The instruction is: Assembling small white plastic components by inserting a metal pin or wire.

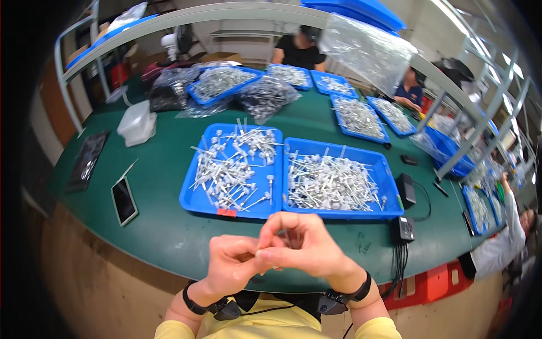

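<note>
My left hand [234, 260] and my right hand [305, 246] meet in front of me over the table's near edge, both closed in a pinch with fingertips touching. A thin pale tube [289, 237] shows between the fingers of my right hand. What sits between my left fingertips is too small and covered to make out. Just beyond lies a shallow blue tray [262, 210] holding loose white plastic pieces with thin stems [226, 172]. To its right, a deeper blue tray [350, 214] holds a thicker heap of similar stemmed pieces [333, 181].
A phone [124, 200], black plastic packet [87, 161] and clear tub [137, 124] lie left on the green table [164, 237]. Black adapters with cables [402, 230] sit right. Beyond are more filled blue trays [358, 118], bags [268, 96], a metal frame [226, 12] and other people [299, 53].
</note>
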The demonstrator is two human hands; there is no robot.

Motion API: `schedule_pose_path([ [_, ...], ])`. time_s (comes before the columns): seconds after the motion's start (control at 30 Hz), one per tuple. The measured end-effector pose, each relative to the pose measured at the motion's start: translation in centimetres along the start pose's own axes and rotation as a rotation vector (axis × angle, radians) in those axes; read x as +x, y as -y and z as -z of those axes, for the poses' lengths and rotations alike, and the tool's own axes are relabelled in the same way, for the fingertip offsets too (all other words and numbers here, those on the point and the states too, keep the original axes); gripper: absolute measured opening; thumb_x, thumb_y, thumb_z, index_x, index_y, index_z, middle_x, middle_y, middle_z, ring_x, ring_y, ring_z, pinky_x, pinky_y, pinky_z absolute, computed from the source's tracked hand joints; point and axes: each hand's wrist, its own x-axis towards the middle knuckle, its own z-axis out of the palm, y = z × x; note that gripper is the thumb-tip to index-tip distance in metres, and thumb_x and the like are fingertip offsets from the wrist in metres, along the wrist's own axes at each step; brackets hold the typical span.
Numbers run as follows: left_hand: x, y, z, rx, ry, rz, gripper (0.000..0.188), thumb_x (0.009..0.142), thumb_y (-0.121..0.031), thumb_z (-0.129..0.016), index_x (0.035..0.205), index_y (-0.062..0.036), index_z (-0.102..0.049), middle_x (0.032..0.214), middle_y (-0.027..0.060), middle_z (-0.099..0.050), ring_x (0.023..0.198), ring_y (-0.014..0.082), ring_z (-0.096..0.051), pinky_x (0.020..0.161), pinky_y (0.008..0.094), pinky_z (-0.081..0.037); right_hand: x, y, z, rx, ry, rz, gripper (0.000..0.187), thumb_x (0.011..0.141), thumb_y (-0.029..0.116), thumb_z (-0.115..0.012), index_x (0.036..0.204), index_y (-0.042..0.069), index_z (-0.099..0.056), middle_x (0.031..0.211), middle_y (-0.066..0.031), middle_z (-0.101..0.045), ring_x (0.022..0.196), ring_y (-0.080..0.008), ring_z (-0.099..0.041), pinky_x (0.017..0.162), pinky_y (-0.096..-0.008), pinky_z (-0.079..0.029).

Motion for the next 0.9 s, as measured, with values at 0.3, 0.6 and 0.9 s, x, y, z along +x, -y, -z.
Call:
schedule_pose_path([
  [0.3,-1.7,2.4,0.8,-0.127,-0.082,-0.036,0.018,0.086,-0.010,-0.068,0.077,0.0048,-0.066,0.066,0.0067,-0.063,0.058,0.0084,-0.054,0.052,0.0212,-0.043,-0.5,-3.1,-1.3,-0.051,-0.045,0.110,0.015,0.085,0.005,-0.068,0.096,0.000,-0.058,0.079,0.0019,-0.051,0.069,-0.0028,-0.049,0.059,-0.0185,-0.039],
  [0.6,4.2,2.9,1.4,0.181,0.085,0.117,0.011,0.085,-0.002,-0.064,0.094,0.0039,-0.068,0.083,0.0078,-0.068,0.072,0.0090,-0.061,0.063,0.0245,-0.050,-2.5,-4.7,3.3,-0.358,-0.466,0.256,0.025,0.089,0.015,-0.065,0.109,0.000,-0.058,0.083,0.0030,-0.051,0.071,-0.0016,-0.044,0.061,-0.0172,-0.036],
  [0.9,20.5,10.7,-4.6,1.100,0.199,-0.390,0.037,0.078,-0.002,-0.063,0.115,-0.0059,-0.062,0.125,0.0188,-0.054,0.120,0.0364,-0.048,0.099,0.0448,-0.039,-3.6,-11.0,10.3,-0.917,-0.959,0.393,0.013,0.091,0.011,-0.059,0.085,-0.001,-0.059,0.070,-0.0014,-0.057,0.050,-0.0041,-0.046,0.044,-0.0217,-0.036],
])
